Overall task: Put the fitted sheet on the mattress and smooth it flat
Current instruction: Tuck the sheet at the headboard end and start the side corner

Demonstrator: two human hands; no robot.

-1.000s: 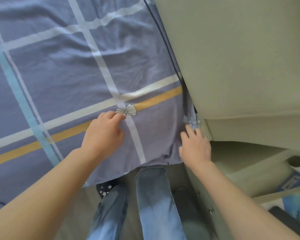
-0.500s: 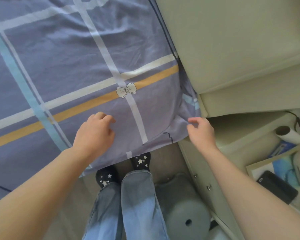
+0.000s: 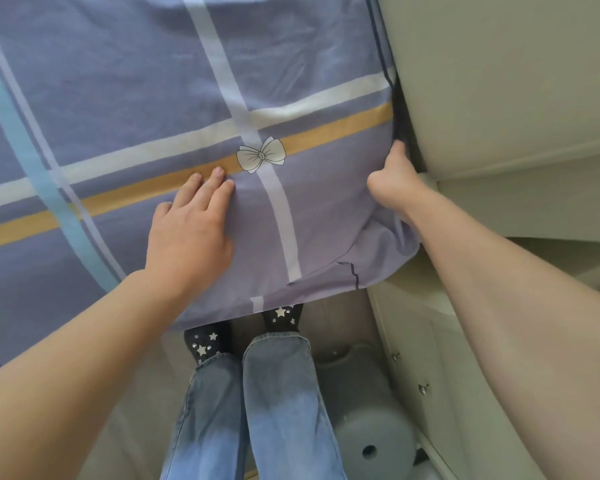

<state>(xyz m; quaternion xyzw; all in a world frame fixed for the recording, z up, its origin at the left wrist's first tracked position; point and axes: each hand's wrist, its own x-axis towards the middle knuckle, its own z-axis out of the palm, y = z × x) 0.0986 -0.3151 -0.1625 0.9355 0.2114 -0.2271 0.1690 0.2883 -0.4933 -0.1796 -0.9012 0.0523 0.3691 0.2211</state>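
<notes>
Head view: the blue-grey fitted sheet (image 3: 146, 98) with white, orange and teal stripes and a printed bow (image 3: 261, 154) covers the mattress corner, its edge hanging loose above the star-patterned socks (image 3: 280, 317). The left hand (image 3: 189, 233) lies open, palm down, on the sheet. The right hand (image 3: 394, 183) grips the sheet's corner fabric beside the beige headboard (image 3: 499, 81).

Home bedroom: sheeted bed (image 3: 118, 98), nightstand (image 3: 430, 358).
</notes>
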